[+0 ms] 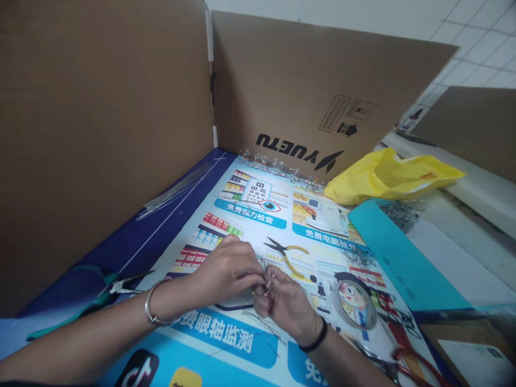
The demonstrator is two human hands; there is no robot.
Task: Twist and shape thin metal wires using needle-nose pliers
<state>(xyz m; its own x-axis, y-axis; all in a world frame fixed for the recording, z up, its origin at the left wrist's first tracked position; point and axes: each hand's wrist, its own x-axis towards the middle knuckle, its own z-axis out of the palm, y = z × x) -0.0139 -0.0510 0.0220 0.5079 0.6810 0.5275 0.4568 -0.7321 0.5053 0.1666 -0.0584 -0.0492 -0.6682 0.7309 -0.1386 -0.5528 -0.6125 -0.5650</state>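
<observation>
My left hand [226, 271] and my right hand [284, 301] meet over a printed poster [258, 215] on the table, fingertips pinched together on a small thin metal wire piece [264, 274]. The left wrist wears a silver bangle, the right a black band. Yellow-handled pliers [288, 252] lie just beyond the hands on the poster. Thin wire pieces lie under the right hand.
Green-handled pliers [100, 293] lie at the left, red-handled pliers [407, 360] at the lower right. A bundle of straight wires [173, 191] rests by the cardboard wall [100, 134]. A yellow plastic bag [387, 174], a teal sheet [387, 252] and small metal parts [403, 212] are at the right.
</observation>
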